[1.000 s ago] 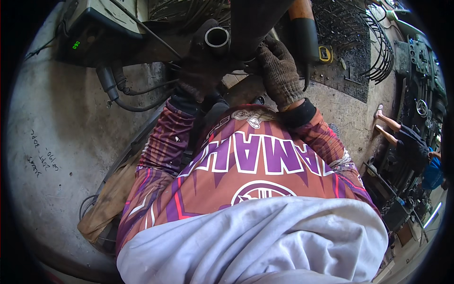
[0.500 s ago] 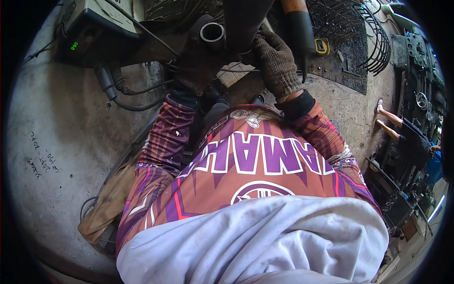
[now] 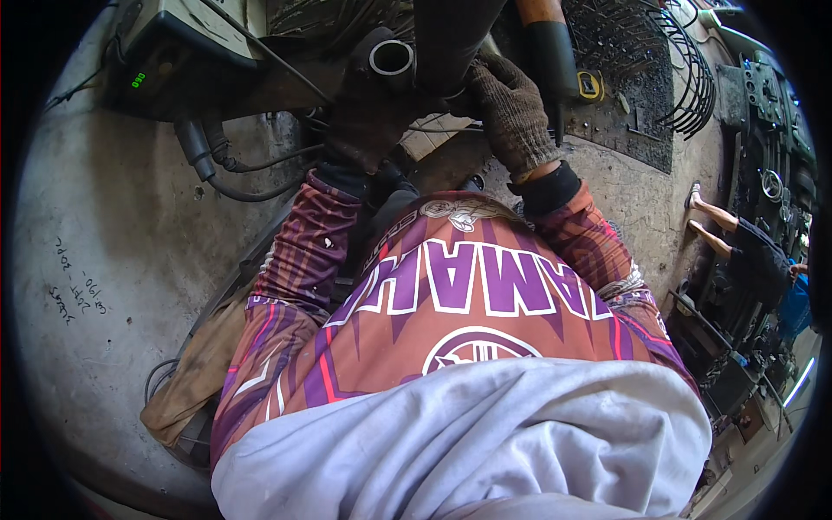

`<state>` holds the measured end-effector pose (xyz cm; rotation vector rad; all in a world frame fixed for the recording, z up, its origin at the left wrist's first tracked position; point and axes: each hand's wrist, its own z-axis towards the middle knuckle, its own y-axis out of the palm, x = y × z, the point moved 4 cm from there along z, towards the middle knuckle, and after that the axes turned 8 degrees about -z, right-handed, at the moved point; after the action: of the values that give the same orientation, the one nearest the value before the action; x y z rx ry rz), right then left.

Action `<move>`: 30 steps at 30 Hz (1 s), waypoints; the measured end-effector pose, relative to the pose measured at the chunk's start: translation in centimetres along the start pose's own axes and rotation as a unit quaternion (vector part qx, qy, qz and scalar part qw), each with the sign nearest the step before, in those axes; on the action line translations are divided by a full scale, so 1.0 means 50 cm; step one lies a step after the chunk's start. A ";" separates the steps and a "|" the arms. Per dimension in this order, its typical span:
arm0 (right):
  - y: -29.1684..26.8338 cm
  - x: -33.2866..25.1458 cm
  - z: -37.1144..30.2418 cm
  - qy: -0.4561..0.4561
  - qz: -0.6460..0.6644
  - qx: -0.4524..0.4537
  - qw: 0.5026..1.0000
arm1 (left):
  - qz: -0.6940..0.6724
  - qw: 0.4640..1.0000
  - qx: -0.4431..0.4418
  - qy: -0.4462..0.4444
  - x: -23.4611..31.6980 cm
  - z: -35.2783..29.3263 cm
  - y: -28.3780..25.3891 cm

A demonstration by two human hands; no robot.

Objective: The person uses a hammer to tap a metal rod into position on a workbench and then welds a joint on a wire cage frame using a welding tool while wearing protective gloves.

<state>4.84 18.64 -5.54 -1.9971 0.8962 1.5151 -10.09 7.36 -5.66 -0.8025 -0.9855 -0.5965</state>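
A short metal tube (image 3: 392, 57) with a bright round rim stands at the top of the view. My left hand (image 3: 368, 117), in a dark glove, is closed around or against this tube; deep shadow hides most of its fingers. Just right of the tube a thick dark cylindrical thing (image 3: 451, 43) comes down from the upper edge. Beside it, my right hand (image 3: 513, 113) wears a grey-brown knit glove. Its fingers curl toward the lower end of that dark thing, and what they grip is hidden.
A boxy machine (image 3: 186, 52) with a green display and thick cables (image 3: 251, 191) stands at upper left. A dark-and-orange cylinder (image 3: 552, 56), a yellow tape measure (image 3: 590, 86) and bent black rods (image 3: 693, 78) lie at upper right. Another person's legs (image 3: 715, 227) show at far right.
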 end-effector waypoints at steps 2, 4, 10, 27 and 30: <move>-0.010 0.001 0.008 -0.047 -0.092 0.048 0.993 | 0.010 1.000 0.006 0.006 -0.001 0.000 0.003; -0.013 0.000 0.022 -0.104 -0.103 0.104 0.984 | 0.023 1.000 0.010 0.012 -0.001 -0.001 0.001; 0.028 -0.040 0.096 -0.217 0.025 0.128 0.967 | 0.052 0.998 0.007 0.032 -0.001 0.003 0.000; 0.057 -0.064 0.169 -0.240 -0.062 0.073 0.966 | -0.046 0.998 0.018 -0.036 -0.027 -0.011 0.024; 0.054 -0.069 0.170 -0.245 -0.066 0.074 0.964 | 0.054 0.998 -0.014 0.016 0.014 -0.003 0.021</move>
<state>-3.27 23.59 -4.55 -1.4457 0.6333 1.6990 -8.92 7.80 -5.44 -0.8641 -0.9006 -0.5288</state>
